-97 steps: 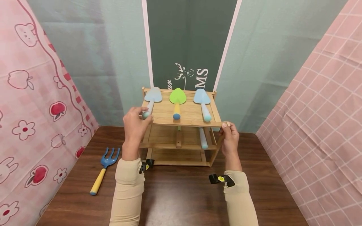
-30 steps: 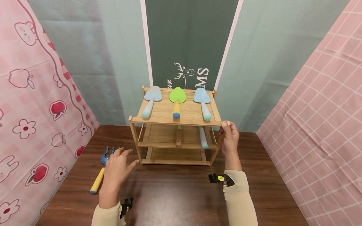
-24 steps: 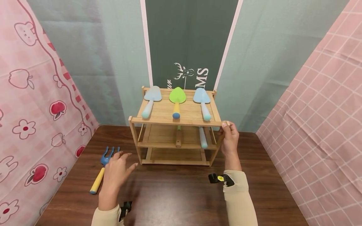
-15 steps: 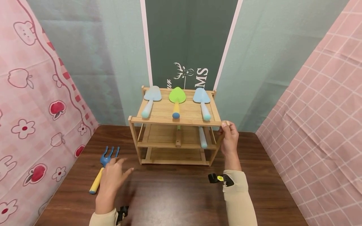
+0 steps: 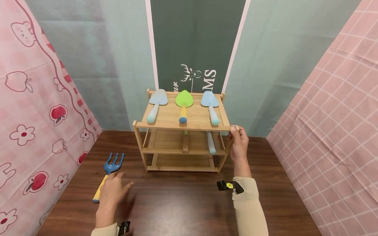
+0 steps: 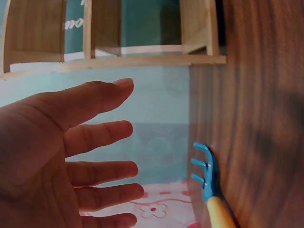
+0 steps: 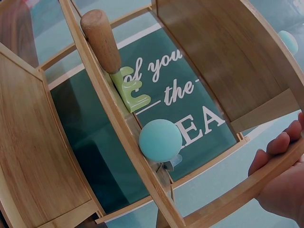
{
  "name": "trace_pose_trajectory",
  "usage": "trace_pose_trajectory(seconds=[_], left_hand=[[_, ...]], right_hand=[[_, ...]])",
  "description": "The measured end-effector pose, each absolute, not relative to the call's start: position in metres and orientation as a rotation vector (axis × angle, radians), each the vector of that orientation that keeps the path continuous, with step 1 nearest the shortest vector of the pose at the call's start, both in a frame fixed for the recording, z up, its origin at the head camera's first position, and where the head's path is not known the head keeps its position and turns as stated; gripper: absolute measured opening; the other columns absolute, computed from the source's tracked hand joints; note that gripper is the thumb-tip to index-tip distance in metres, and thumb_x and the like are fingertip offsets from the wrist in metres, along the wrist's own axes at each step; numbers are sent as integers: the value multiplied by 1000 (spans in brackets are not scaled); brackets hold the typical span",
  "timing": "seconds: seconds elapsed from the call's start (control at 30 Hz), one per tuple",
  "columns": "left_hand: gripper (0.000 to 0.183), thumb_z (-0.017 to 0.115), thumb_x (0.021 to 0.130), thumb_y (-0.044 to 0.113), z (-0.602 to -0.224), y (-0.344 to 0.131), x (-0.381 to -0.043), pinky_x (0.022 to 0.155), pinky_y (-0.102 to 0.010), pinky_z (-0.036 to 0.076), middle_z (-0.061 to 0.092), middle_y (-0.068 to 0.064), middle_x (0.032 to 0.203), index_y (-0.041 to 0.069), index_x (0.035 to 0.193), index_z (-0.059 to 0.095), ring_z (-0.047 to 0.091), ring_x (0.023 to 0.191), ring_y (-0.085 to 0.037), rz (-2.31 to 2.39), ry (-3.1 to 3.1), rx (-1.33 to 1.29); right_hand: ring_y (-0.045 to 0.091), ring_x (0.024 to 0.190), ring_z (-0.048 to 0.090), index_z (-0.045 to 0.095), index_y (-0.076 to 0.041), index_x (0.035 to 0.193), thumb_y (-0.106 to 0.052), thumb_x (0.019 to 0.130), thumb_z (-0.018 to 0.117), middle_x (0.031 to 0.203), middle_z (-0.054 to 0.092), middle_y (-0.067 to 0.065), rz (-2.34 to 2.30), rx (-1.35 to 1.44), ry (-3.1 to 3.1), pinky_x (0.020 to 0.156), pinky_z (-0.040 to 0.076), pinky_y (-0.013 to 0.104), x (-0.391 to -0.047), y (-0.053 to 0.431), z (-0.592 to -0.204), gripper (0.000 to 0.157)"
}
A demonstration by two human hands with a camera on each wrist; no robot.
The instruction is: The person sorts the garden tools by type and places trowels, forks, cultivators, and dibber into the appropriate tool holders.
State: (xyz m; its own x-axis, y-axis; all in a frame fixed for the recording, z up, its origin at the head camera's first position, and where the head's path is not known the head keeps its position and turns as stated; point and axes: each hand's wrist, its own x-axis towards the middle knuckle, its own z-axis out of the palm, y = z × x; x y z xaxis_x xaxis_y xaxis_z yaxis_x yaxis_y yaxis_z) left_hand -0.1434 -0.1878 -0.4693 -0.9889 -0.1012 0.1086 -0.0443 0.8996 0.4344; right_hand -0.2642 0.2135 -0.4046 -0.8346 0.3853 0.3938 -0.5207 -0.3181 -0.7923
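Note:
My left hand (image 5: 111, 192) is over the table at the left, fingers spread and holding nothing. In the head view it overlaps the yellow handle of a blue three-tined hand fork (image 5: 112, 167); the left wrist view shows the hand fork (image 6: 209, 183) apart from the fingers. My right hand (image 5: 240, 146) grips the front right corner post of a wooden three-tier rack (image 5: 165, 125). On the rack's top shelf lie a pale trowel (image 5: 158, 98), a green trowel (image 5: 184, 99) with a yellow handle and a light blue trowel (image 5: 209, 99), handles toward me.
The middle shelf carries a green fork (image 7: 130, 92) with a wooden handle and a tool with a pale blue handle (image 5: 211, 144), its head largely hidden. A pink curtain (image 5: 38, 147) hangs left of the dark wooden table (image 5: 177, 209), a checked one (image 5: 330, 131) right.
My left hand has let go of the pale trowel on the top shelf, moved down left to the hand fork, then drawn slightly back toward me. The right hand keeps its grip on the rack.

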Motion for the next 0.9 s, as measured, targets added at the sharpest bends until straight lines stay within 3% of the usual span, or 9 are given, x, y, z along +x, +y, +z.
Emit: trace_pose_trajectory(seconds=[0.5, 0.9], left_hand=[[53, 71, 80, 29, -493, -213, -135, 69, -64, 37, 45, -36, 118, -1, 120, 56, 45, 99, -57, -644, -2939, 352], [57, 73, 78, 20, -518, -238, -127, 87, -66, 29, 40, -33, 126, -7, 123, 51, 36, 113, -53, -827, -2703, 425]], right_hand=[[14, 63, 47, 61, -9, 85, -3, 90, 56, 68, 49, 5, 2166, 192, -1376, 58, 41, 24, -265, 214, -405, 9], [13, 63, 48, 63, -12, 85, -2, 89, 55, 68, 51, 4, 2169, 192, -1364, 57, 42, 23, -265, 214, -406, 13]])
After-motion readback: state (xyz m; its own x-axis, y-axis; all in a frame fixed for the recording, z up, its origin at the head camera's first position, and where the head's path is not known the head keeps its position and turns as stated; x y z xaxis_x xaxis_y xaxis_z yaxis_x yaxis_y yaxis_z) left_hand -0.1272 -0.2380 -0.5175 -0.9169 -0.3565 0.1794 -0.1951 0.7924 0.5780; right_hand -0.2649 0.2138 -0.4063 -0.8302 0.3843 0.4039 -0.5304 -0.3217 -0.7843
